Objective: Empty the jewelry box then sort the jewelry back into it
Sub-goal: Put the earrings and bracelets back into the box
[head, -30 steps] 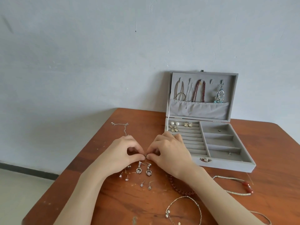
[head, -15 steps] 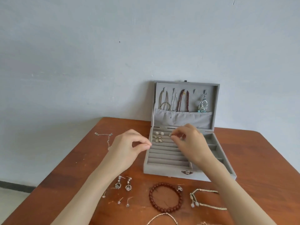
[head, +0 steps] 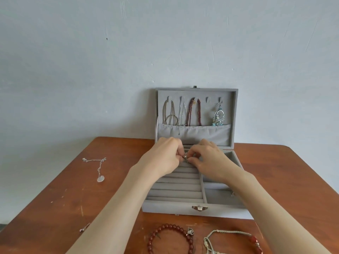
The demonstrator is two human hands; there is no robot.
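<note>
Pale blue-grey wall (head: 128,61) forms the bkgd; a reddish wooden table (head: 55,208) butts against it. Grey jewelry box (head: 174,208) stands open on the table, lid upright vs. the wall.

Hands: both are over the rear rows of the ring-roll section (head: 176,187), on the box's left side.
- Left hand (head: 165,158): fingers curled, tips pinching a small silver piece (head: 185,158).
- Right hand (head: 207,160): fingers curled, tips pinching the same piece from the opp. side. Fingertips of both hands meet at the item. Exact type of the piece cannot be told; mostly hidden by fingers.

Behind the hands, in the lid:
- cord necklace (head: 169,114), thin chain (head: 181,114), dark red bead strand (head: 194,114), silver-and-turquoise drop earring (head: 218,116), all hanging into the lid pocket (head: 201,134).

Right of the right hand: open compartments (head: 220,197) of the box.

Well left of the left hand: silver pendant necklace (head: 99,167) lying on the table. Nearer the person on that side, a small stud (head: 84,227).

Nearer the person than the box, betw. the forearms: red bead bracelet (head: 156,235) w/ a silver charm; braided cord bracelet (head: 229,233) just right of it.
</note>
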